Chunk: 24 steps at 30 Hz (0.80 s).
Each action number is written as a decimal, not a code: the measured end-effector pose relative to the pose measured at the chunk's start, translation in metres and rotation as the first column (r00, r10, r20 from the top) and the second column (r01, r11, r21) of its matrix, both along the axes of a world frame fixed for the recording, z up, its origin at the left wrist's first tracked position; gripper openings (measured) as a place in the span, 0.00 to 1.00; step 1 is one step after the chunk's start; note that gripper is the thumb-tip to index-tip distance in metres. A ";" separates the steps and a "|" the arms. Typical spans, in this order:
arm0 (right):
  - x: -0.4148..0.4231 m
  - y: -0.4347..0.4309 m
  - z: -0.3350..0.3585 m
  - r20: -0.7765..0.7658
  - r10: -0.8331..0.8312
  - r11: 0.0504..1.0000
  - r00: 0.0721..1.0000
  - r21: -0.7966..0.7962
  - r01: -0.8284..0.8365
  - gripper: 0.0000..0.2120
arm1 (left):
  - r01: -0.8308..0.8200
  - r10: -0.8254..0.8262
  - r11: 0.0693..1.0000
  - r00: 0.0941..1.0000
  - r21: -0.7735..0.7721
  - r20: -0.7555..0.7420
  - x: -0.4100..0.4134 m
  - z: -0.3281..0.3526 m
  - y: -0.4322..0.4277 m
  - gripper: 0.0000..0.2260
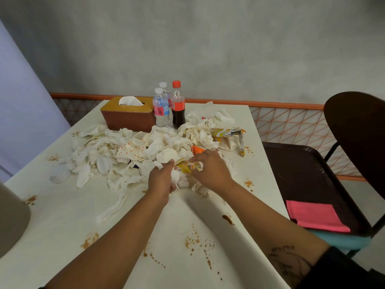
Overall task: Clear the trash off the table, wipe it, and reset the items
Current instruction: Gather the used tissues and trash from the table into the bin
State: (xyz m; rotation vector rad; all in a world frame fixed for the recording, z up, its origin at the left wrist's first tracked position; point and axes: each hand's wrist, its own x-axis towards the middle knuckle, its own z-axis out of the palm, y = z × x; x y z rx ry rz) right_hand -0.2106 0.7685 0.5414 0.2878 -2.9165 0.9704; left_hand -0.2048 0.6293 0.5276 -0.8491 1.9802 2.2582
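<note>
The small crumpled yellow snack wrapper (pixel 188 166) lies sideways between both hands, its long side going left to right, at the near edge of the big pile of crumpled white paper napkins (pixel 125 151). The right hand (pixel 210 170) curls its fingers on the wrapper's right end. The left hand (pixel 162 180) grips a bunch of the napkins. The pile spreads wide across the white table (pixel 62 226), which has brown sauce spots (pixel 195 240).
</note>
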 end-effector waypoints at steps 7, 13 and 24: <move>-0.003 0.036 -0.008 0.116 -0.307 0.934 0.945 0.227 0.276 0.24 | 0.068 -0.068 0.998 0.998 -0.015 0.001 0.002 -0.001 0.009 0.08; -0.007 0.042 -0.023 0.171 -0.265 0.951 0.949 0.210 0.228 0.21 | 0.092 -0.092 0.996 0.996 0.010 0.013 0.006 -0.003 0.014 0.06; -0.005 0.031 0.007 -0.110 -0.314 0.914 0.943 -0.303 0.269 0.09 | 0.064 -0.064 0.996 0.998 0.069 -0.009 0.005 -0.002 0.017 0.06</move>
